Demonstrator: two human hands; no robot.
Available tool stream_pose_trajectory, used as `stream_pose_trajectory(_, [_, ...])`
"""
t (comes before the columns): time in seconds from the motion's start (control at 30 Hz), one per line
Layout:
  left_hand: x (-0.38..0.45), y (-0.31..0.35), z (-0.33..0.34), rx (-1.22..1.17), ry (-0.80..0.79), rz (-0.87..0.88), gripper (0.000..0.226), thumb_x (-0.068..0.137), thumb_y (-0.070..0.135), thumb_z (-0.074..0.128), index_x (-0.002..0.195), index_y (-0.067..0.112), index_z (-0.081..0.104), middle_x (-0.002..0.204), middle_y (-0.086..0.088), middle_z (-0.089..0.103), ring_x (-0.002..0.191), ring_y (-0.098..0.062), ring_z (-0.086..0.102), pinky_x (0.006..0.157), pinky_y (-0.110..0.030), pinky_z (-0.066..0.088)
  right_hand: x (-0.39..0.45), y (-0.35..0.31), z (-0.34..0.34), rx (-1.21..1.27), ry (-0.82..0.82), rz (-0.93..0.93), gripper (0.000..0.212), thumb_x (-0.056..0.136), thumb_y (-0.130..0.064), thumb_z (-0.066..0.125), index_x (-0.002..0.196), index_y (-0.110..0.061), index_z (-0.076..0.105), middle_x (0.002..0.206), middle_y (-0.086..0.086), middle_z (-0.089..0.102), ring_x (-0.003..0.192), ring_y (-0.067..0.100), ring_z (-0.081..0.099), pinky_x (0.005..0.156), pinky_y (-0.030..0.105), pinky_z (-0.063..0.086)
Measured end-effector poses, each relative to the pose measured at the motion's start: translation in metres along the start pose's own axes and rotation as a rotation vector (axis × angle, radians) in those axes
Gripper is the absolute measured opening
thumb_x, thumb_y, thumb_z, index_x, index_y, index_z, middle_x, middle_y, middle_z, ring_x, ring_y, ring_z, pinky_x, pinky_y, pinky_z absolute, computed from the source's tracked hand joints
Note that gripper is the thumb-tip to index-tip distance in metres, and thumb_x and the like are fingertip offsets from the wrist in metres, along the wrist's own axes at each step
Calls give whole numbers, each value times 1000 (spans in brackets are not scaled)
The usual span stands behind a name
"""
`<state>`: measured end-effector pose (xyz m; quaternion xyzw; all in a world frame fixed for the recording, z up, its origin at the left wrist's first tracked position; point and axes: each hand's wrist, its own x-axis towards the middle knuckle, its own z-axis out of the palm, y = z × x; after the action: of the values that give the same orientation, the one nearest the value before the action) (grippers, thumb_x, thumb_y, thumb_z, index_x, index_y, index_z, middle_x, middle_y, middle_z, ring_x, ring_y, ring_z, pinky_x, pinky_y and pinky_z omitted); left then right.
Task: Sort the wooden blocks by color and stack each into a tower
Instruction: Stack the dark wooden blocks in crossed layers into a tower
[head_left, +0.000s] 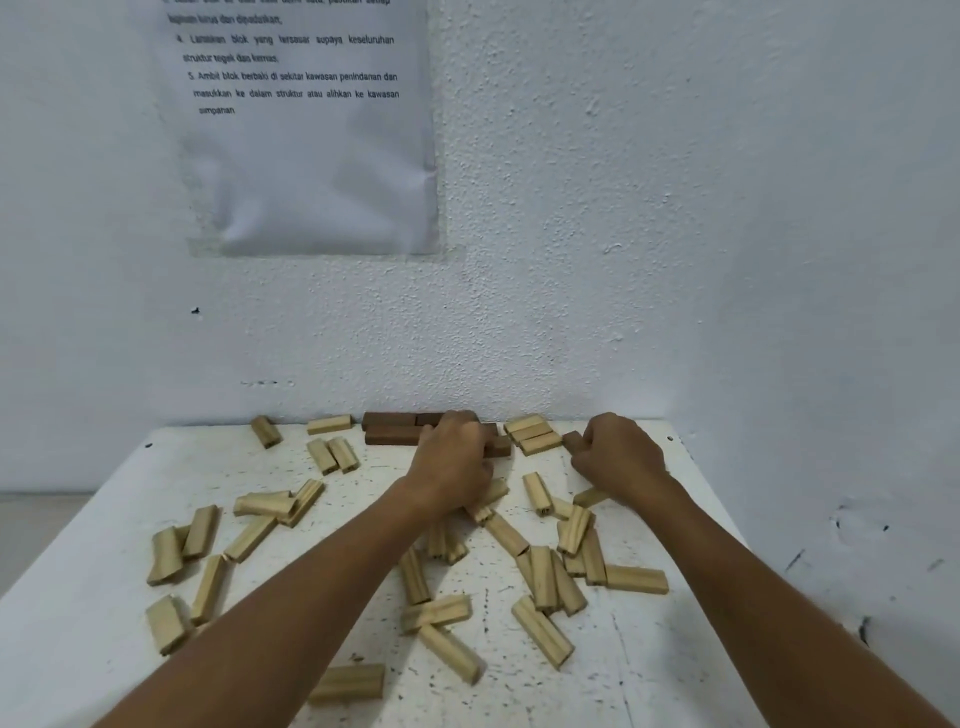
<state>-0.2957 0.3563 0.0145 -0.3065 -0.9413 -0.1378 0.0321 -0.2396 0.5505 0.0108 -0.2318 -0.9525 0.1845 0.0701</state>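
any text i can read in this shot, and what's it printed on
All of it is on the paper sheet stuck to the wall:
"4. ... blok yang tersasar supaya keseluruhan" (first word blurred)
"struktur tegak dan kemas."
"5. Ambil blok berbaki di sekitar kawasan penindanan dan"
"masukkan ke dalam struktur atau alihkan ke kawasan"
"simpanan"
The lines above item 4 are cut off or too blurred to read.
The wooden blocks and table show no text.
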Motion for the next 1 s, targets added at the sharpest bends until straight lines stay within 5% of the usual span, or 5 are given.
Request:
stream_pose_trajectory(0.27, [-4,-9,1,-138,22,21,24,89,17,61,112,12,66,111,-10,58,108,-28,52,92,-42,44,-9,-14,-9,168,-2,-59,19,89,-24,62,100,-10,54,94,8,62,87,28,60,66,31,42])
stream_pose_trajectory(0.4, [-18,-13,-5,-518,216,-122,11,91,19,66,100,13,63,93,2,60,88,-16,59,73,-19,46,-8,-29,-11,379,-82,-235,23,84,-1,59,105,-11,55,105,8,61,96,25,58,77,34,47])
stream_pose_trajectory(0.53, [-40,-17,-11,-741,367,-206,17,93,26,65,107,18,59,90,6,63,80,-4,60,62,-8,46,-1,-55,4,325,-129,-315,19,85,-12,66,77,-24,53,94,5,64,88,26,62,76,36,50])
stream_pose_trajectory(0.67, [-55,-26,-13,-782,380,-207,39,92,14,65,129,20,55,98,0,65,85,-6,62,68,-10,48,1,-75,18,24,-93,-335,22,90,-23,60,111,-18,63,108,6,65,101,29,62,80,35,49])
stream_pose_trajectory(1.0, [-99,-4,-31,-935,380,-252,30,88,13,70,115,21,61,77,1,64,61,2,61,55,-15,50,-29,-81,12,119,-56,-257,16,82,-18,72,92,-13,61,95,7,66,87,25,63,69,32,48])
